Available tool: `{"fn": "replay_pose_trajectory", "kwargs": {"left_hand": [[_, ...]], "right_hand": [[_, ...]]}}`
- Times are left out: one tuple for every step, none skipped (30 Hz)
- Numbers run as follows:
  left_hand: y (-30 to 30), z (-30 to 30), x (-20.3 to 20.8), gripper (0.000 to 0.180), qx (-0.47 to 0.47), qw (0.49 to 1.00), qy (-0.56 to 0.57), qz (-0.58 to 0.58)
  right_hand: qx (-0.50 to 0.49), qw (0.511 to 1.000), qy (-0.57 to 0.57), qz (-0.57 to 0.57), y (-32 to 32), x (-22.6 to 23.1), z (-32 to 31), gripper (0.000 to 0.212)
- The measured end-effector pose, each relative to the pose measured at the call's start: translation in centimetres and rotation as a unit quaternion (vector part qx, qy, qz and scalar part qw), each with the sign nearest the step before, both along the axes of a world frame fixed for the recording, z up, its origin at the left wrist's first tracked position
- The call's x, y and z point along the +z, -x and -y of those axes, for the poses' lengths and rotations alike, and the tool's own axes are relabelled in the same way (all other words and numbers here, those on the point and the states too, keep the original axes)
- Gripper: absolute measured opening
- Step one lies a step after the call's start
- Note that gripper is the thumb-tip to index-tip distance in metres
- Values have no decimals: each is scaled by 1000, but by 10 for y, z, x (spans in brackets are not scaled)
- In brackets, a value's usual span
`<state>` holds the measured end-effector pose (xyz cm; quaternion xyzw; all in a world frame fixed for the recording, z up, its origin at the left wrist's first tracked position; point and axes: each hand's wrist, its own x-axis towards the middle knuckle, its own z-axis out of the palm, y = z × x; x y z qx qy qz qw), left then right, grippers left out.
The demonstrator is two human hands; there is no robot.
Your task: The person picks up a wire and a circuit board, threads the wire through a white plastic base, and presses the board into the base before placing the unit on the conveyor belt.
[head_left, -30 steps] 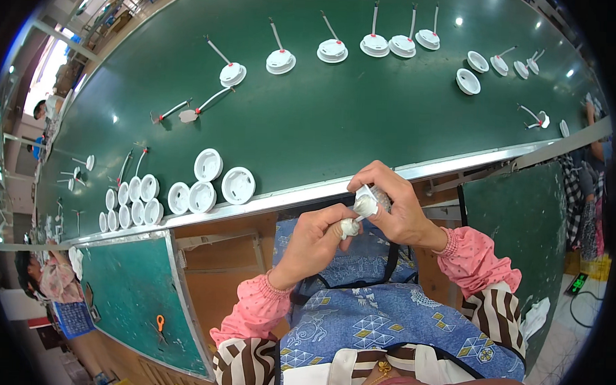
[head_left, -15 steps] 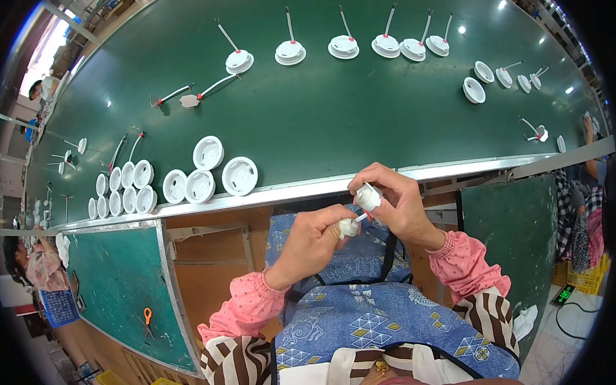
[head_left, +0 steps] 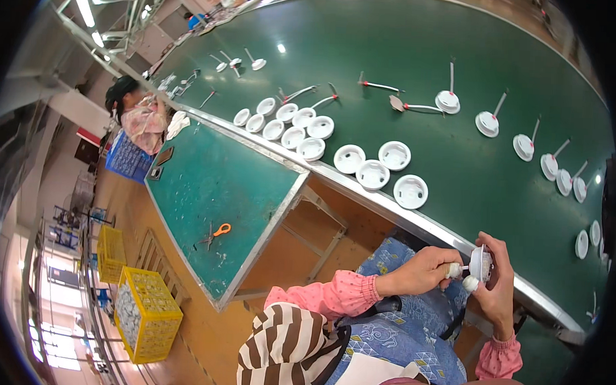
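Note:
My right hand point(head_left: 498, 291) grips a white round plastic cup-shaped housing point(head_left: 481, 263), fingers around its rim and thumb at its near side. Close on its left, my left hand point(head_left: 424, 271) is closed in a pinch on a short white cable that runs into the housing. White wrapping covers fingertips on both hands. Both hands are over my lap, at the table's front edge. What lies inside the housing is hidden by my fingers.
On the green table point(head_left: 340, 44), open white cups point(head_left: 410, 191) stand in groups near the edge. Farther back, white discs with upright cables point(head_left: 487, 123) form a row. Orange-handled scissors point(head_left: 220, 231) lie on a lower green side table point(head_left: 206, 189). A person point(head_left: 141, 112) sits at the far left.
My view has swung to the left, bringing in the yellow crates and side table. The white housing now shows in my right hand, and both hands have come closer together.

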<state>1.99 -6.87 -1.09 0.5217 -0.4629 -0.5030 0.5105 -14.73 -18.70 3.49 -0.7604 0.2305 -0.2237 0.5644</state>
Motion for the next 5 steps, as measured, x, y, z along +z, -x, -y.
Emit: {"fn": "replay_pose_trajectory", "kwargs": {"left_hand": [[-2,-2,2,15,16,1000,0,8],[-9,-3,7,18,-7,995,44,90],[-14,-4,12,18,1,995,47,92],[-17,-7,18,23,4,983,66,169],[-20,-10,23,31,8,966,83,244]], "right_hand": [[11,1000,4,5,-2,1,1,72],[9,1000,20,5,-3,2,1,72],[6,999,37,4,-2,2,1,72],[11,997,78,7,0,-3,4,74],[27,993,115,4,-2,-1,5,75]]}}
